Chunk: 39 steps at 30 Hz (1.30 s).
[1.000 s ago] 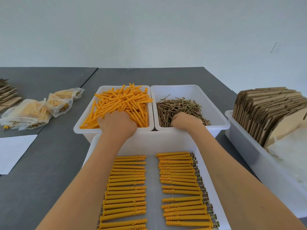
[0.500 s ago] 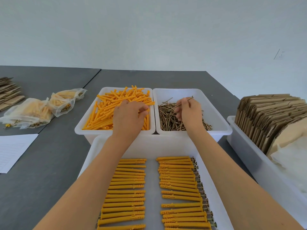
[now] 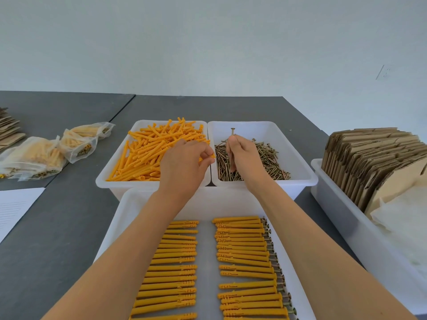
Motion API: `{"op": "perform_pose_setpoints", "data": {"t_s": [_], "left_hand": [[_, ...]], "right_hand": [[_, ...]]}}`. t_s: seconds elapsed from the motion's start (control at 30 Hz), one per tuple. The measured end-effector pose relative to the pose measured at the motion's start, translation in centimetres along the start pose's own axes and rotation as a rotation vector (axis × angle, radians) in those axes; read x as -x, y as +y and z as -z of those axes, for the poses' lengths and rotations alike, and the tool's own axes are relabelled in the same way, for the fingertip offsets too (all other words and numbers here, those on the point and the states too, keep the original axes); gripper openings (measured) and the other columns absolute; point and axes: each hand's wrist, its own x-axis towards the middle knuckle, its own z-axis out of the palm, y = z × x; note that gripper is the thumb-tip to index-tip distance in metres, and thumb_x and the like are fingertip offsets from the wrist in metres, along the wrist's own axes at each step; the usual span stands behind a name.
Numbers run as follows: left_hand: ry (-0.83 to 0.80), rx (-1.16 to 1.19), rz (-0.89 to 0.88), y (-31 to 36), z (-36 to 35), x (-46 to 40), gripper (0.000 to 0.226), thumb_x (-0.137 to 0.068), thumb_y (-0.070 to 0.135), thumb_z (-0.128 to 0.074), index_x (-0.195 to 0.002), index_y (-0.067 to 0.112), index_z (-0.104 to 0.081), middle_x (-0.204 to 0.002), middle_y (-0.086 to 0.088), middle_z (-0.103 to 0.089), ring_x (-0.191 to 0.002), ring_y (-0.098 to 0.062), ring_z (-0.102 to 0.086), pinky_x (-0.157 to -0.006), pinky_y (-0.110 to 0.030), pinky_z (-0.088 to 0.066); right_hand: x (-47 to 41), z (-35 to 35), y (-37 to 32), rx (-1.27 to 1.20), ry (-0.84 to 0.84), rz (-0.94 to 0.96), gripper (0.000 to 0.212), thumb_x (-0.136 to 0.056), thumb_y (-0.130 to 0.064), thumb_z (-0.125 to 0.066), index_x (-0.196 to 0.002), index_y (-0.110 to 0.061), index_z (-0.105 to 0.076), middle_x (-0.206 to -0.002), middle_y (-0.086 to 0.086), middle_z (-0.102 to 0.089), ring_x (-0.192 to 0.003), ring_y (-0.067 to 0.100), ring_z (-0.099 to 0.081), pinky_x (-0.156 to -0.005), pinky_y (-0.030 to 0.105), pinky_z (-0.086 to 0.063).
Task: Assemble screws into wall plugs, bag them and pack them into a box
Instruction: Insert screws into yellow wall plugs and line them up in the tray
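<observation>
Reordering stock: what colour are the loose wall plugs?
Orange wall plugs, clearest in the head view.

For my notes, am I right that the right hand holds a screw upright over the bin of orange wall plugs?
Not quite: the head view shows the right hand holding the screw upright over the bin of loose screws, not the wall plugs.

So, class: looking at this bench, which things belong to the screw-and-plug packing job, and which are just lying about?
Part of the job:
- right hand holding a screw
- left hand pinching a wall plug
- plug bin
- screw bin
- tray of assembled plugs
- filled bags
- flat cardboard boxes

Lying about:
- printed sheet
</observation>
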Motion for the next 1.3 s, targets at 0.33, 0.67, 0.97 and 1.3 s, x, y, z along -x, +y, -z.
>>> {"op": "perform_pose_setpoints", "data": {"t_s": [0.33, 0.67, 0.97, 1.3], "left_hand": [[-0.03, -0.053, 0.003, -0.4, 0.0, 0.1, 0.004, -0.087, 0.036, -0.07, -0.09, 0.035, -0.069, -0.082, 0.017, -0.066, -0.083, -0.008, -0.043, -0.062, -0.028, -0.032], [-0.045, 0.111, 0.118, -0.4, -0.4, -0.2, 0.002, -0.089, 0.039, -0.066, -0.091, 0.039, -0.067, -0.078, 0.023, -0.061, -0.089, -0.005, -0.054, -0.061, -0.025, -0.043], [-0.086, 0.324, 0.139, 0.5, 0.9, -0.6, 0.001, -0.089, 0.032, -0.069, -0.09, 0.032, -0.069, -0.077, 0.023, -0.063, -0.076, 0.007, -0.058, -0.066, -0.016, -0.043], [-0.67, -0.012, -0.365, 8.0, 1.0, 3.1, 0.008, -0.09, 0.04, -0.062, -0.092, 0.033, -0.065, -0.088, 0.014, -0.066, -0.086, -0.007, -0.058, -0.066, -0.027, -0.041]], "right_hand": [[-0.3, 0.3, -0.2, -0.279, 0.248, -0.085, 0.024, -0.103, -0.012, -0.041, -0.086, -0.008, -0.058, -0.062, 0.001, -0.057, -0.038, 0.008, -0.041, -0.042, 0.021, -0.038], [-0.4, -0.6, -0.3, -0.248, 0.152, -0.084, 0.023, -0.102, -0.011, -0.044, -0.087, -0.005, -0.061, -0.059, -0.002, -0.063, -0.04, 0.009, -0.046, -0.042, 0.019, -0.04], [-0.8, 0.4, -0.1, -0.245, 0.202, -0.162, 0.052, -0.106, -0.043, -0.028, -0.105, -0.006, -0.065, -0.053, 0.003, -0.053, -0.039, 0.008, -0.039, -0.043, 0.019, -0.035], [-1.8, 2.7, 1.6, -0.406, 0.467, -0.412, 0.028, -0.09, 0.001, -0.032, -0.083, -0.005, -0.057, -0.054, 0.0, -0.045, -0.037, 0.009, -0.031, -0.037, 0.021, -0.027]]}}
